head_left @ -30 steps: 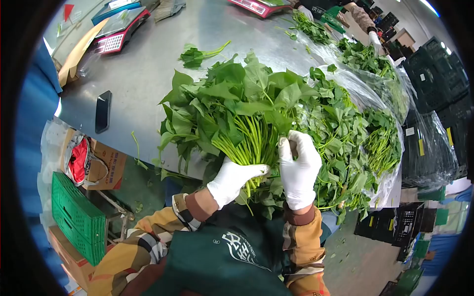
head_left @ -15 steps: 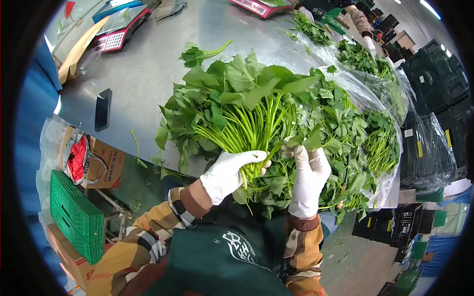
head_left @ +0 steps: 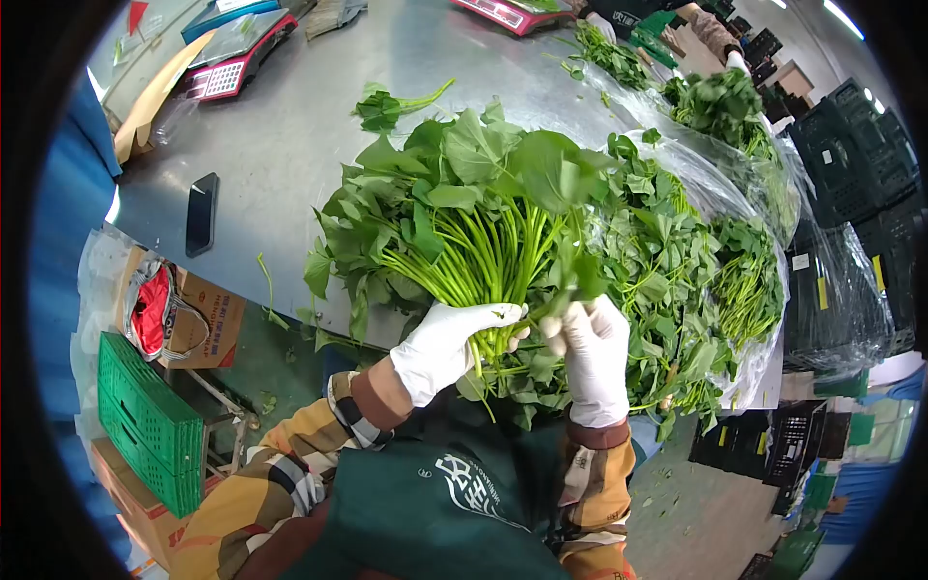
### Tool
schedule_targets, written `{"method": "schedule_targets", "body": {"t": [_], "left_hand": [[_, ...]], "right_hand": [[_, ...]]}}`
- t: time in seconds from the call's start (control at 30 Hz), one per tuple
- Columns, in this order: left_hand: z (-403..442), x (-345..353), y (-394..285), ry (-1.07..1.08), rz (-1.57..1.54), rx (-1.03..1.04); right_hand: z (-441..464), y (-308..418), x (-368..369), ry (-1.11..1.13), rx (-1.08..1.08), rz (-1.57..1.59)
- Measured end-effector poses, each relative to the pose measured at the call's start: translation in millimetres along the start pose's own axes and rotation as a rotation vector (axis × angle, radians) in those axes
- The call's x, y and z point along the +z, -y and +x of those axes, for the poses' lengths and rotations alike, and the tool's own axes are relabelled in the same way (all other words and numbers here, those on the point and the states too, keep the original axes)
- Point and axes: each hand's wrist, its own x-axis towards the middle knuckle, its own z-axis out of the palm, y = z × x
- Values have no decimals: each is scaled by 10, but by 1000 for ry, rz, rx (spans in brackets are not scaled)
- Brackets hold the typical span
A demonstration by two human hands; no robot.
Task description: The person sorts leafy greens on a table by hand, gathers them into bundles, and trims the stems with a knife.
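Observation:
My left hand [head_left: 447,350], in a white glove, is wrapped round the stem ends of a thick bunch of sweet potato greens [head_left: 483,253]. The bunch fans out away from me, its broad leaves spread over the metal table. My right hand [head_left: 592,360], gloved too, is pinched on a single leafy stem [head_left: 580,275] just right of the bunch; its leaves are smeared by motion. Beneath and beside my right hand lies a loose pile of the same greens [head_left: 657,280]. The lower stem tips are partly hidden by my left hand.
A phone [head_left: 201,215] lies on the metal table [head_left: 290,145]. A red scale [head_left: 237,63] stands at the back left, another [head_left: 512,14] at the back. A co-worker's gloved hand [head_left: 737,64] is near more greens at the back right. Green crates [head_left: 150,425] stand lower left.
My right hand has moved left and slightly down, bringing the leafy stem closer to the bunch. My left hand keeps its hold. The co-worker has lifted some greens at the back right.

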Motion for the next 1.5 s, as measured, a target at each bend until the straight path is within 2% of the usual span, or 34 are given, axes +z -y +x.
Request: {"method": "schedule_targets", "body": {"t": [0.1, 0.17, 0.2, 0.3, 0.33, 0.37, 0.43, 0.5, 0.53, 0.57, 0.67, 0.7, 0.77, 0.8, 0.93, 1.03, 1.07, 1.17, 1.2, 1.3, 1.33, 1.43, 1.5], "left_hand": [[39, -5, 23, -4, 13, 31], [68, -65, 53, -21, 51, 29], [84, -36, 62, -9, 120, 99], [87, -124, 151, 14, 156, 111], [79, -125, 160, 26, 181, 118], [70, -124, 166, 39, 206, 125], [57, -114, 148, 39, 198, 93], [40, -107, 92, 13, 133, 12], [47, -128, 61, 27, 84, 3], [44, -115, 30, 22, 83, 14], [31, -75, -14, 12, 121, 18], [37, -74, 0, 20, 126, 18], [40, -74, 13, 35, 135, 25], [34, -72, 14, 24, 128, 27], [11, -87, 16, 0, 123, 42], [15, -56, 25, 18, 137, 41], [9, -49, 27, 22, 139, 42], [21, -74, 83, 81, 160, 102], [43, -88, 126, 23, 185, 139], [52, -4, 190, -65, 156, 282], [43, 49, 177, -128, 122, 260], [107, 12, 64, -106, 3, 174], [67, 55, -6, -101, -8, 167]], "right_hand": [[50, -61, -57, -80, -45, 135], [61, 35, 20, -141, -105, 57], [57, 67, 59, -174, -133, 19], [65, 1, 75, -243, -312, -149], [131, 2, 52, -264, -558, -472], [165, 31, 66, -301, -630, -671], [227, 9, 22, -330, -604, -745], [226, 42, 37, -456, -350, -446], [241, -1, -18, -502, -309, -292], [231, 22, -22, -537, -265, -271], [131, 38, -10, -154, -58, -98], [93, 22, -17, -43, 68, -172], [80, -39, 8, 62, 76, -73], [67, -46, 10, 20, 28, -39], [26, -30, 51, 58, 87, -26], [31, -82, 37, 65, 48, -162], [1, -70, 95, -31, 26, -78], [-47, -41, 223, -181, -84, -190], [-55, -100, 228, -211, -197, -354], [-45, -165, 229, -272, -388, -578], [-48, -201, 240, -314, -392, -550], [-80, -255, 259, -331, -431, -465], [-138, -244, 299, -367, -339, -239]]}}
